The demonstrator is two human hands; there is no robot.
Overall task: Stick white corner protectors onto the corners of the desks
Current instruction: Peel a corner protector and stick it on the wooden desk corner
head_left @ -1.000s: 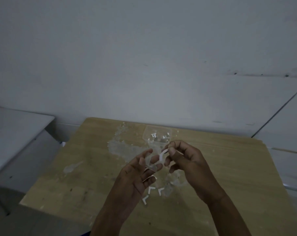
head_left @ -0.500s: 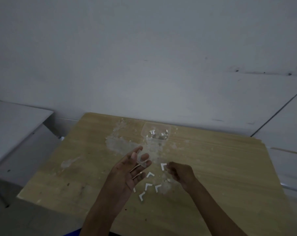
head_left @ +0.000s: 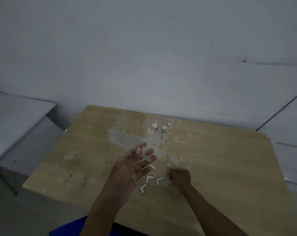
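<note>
So a second ago both hands were up pinching a piece between them; now the right hand [head_left: 179, 177] has dropped to the wooden desk [head_left: 229, 167], low centre of the frame, fingers curled tight. Can't tell what it's pinching. The left hand [head_left: 135, 163] hovers palm-up, fingers loosely straight, with a clear film scrap [head_left: 145, 155] on the fingertips. White corner protectors [head_left: 148, 178] lie loose between the hands, more in the clear tub [head_left: 158, 127] above. Looks like backing peeled, nothing stuck on a corner yet.
</note>
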